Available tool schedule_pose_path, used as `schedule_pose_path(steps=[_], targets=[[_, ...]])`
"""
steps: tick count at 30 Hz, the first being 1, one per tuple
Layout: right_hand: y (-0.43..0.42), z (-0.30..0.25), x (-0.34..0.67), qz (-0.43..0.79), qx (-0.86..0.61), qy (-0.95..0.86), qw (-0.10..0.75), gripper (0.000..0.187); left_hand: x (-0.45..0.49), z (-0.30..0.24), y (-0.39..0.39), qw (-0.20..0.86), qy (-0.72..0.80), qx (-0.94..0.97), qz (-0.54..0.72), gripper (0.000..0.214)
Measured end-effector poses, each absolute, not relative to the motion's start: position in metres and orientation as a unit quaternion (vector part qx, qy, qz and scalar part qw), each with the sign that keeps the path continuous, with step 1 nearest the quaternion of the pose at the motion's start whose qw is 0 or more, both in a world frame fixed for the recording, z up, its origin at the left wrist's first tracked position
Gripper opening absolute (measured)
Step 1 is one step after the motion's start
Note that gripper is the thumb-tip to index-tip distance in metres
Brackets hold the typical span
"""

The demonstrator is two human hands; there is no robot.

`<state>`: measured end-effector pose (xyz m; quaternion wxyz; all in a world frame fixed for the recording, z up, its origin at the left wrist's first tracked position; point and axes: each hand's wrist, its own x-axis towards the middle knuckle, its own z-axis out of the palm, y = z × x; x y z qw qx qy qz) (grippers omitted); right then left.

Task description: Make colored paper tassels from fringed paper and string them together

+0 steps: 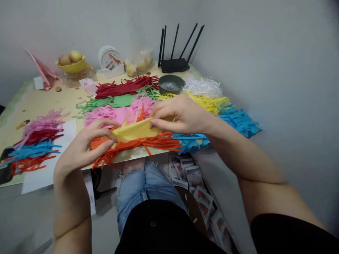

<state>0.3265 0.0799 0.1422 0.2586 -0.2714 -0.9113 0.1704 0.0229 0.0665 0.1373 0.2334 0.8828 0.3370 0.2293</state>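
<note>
A strip of yellow tissue paper [136, 129] with fringed ends is stretched between both hands above the table's front edge. My left hand [91, 143] pinches its left end between thumb and fingers. Thumb and fingers of my right hand [177, 114] close on the other end. Just below lies orange fringed paper [161, 143], partly covered by the yellow strip. Pink fringed paper [122, 113] is right behind it, with green fringed paper [124, 101] and dark red fringed paper [127, 86] farther back. Blue fringed paper [238, 121] spreads to the right, beside more yellow fringe [212, 102].
At the left, small multicoloured fringe bundles [39, 137] lie by a white sheet [63, 155]. Along the back stand a yellow fruit bowl [75, 67], a black router [174, 65] and a green round container [164, 88]. White strips [203, 87] lie beside it. Packets [194, 176] are on the floor.
</note>
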Motion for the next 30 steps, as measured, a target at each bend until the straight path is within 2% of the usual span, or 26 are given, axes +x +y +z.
schedule_pose_path(steps=[2, 5, 11, 15, 17, 19, 21, 23, 25, 27, 30], targets=[[0.074, 0.152, 0.321, 0.089, -0.239, -0.946, 0.199, 0.039, 0.035, 0.14, 0.068, 0.204, 0.344, 0.878, 0.265, 0.017], [0.068, 0.162, 0.316, 0.015, -0.197, -0.97, 0.143, 0.039, 0.061, 0.137, 0.075, 0.21, 0.346, 0.883, 0.239, 0.032], [0.062, 0.169, 0.329, -0.019, -0.202, -0.97, 0.133, 0.039, 0.053, 0.116, 0.098, 0.257, 0.393, 0.876, 0.11, 0.027], [0.064, 0.169, 0.334, -0.047, -0.217, -0.967, 0.126, 0.039, 0.021, 0.099, 0.099, 0.131, 0.47, 0.871, 0.057, 0.022], [0.065, 0.17, 0.33, -0.05, -0.221, -0.968, 0.111, 0.04, 0.019, 0.103, 0.091, 0.059, 0.482, 0.87, 0.082, 0.03], [0.064, 0.172, 0.324, -0.048, -0.219, -0.97, 0.095, 0.041, 0.03, 0.115, 0.082, 0.043, 0.454, 0.877, 0.148, 0.043], [0.061, 0.174, 0.318, -0.041, -0.21, -0.973, 0.09, 0.041, 0.049, 0.128, 0.077, 0.088, 0.398, 0.888, 0.211, 0.048], [0.059, 0.175, 0.315, -0.032, -0.201, -0.974, 0.095, 0.04, 0.065, 0.135, 0.078, 0.157, 0.355, 0.89, 0.239, 0.038], [0.058, 0.173, 0.317, -0.027, -0.192, -0.975, 0.104, 0.039, 0.071, 0.137, 0.083, 0.223, 0.344, 0.884, 0.223, 0.029], [0.06, 0.172, 0.323, -0.02, -0.19, -0.975, 0.113, 0.04, 0.069, 0.135, 0.088, 0.275, 0.345, 0.876, 0.196, 0.029], [0.063, 0.175, 0.334, 0.017, -0.197, -0.971, 0.137, 0.034, 0.061, 0.134, 0.088, 0.287, 0.361, 0.867, 0.189, 0.03]])
